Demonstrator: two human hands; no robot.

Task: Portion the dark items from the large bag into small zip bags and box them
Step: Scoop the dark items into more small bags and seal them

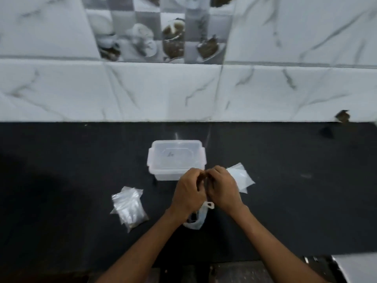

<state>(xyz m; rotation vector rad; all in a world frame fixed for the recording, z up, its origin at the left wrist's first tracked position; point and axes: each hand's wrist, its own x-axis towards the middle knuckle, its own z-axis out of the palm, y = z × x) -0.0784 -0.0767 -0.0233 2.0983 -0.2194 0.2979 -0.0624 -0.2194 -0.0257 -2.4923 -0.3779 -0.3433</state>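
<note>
Dim, soft and slightly blurred throughout; wide-angle bending at edges, heavy shadow lower left.

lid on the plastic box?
No, the clear plastic box on the black counter stands open-topped, its inside floor visible, and no lid covers it.

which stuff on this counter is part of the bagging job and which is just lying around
Part of the job:
- clear plastic box, open
- pile of zip bags on the left, some dark contents
- flat zip bags on the right
- large bag under the wrists
- left hand and right hand, fingers together on something small

Just lying about:
- dark debris near the wall
- white object, bottom right corner
</note>
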